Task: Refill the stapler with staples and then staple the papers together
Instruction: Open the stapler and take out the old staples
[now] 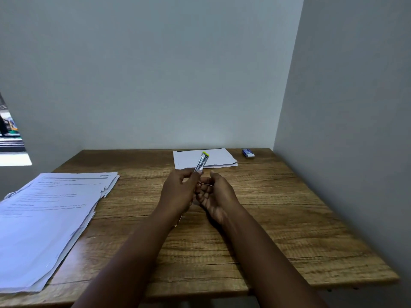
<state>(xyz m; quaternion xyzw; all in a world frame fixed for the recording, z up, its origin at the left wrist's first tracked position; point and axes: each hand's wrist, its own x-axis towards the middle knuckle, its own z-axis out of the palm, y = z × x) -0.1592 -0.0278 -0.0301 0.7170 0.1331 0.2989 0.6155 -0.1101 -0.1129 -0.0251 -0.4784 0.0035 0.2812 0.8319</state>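
Left hand [178,192] grips the stapler [202,162], fingers curled round its lower end; metal body with a yellow-green tip sticks up and away past the fingertips, tilted right. Stapler is shiny, narrow, bar-shaped; whether its tray is open or holds staples can't be told. Right hand [214,194] sits just right of the left, palm turned up and inward, fingers loosely curled. Something thin and pale lies at its fingertips, maybe a staple strip, too small to tell, so can't say if it pinches anything.

Beyond the fingertips, a small stack of white papers [204,160] lies flat at the table's far edge, edges slightly uneven, front right corner ragged. Far right of it, well apart from the hands, a small blue-and-white box [248,152], rectangular, shut; contents not visible. Left of the left hand, well apart, a bigger fanned stack of printed sheets [49,223], overhanging the table's left edge.

Table [289,230]: wood-grain top, brown, matte, rectangular. Plain grey walls behind and right.
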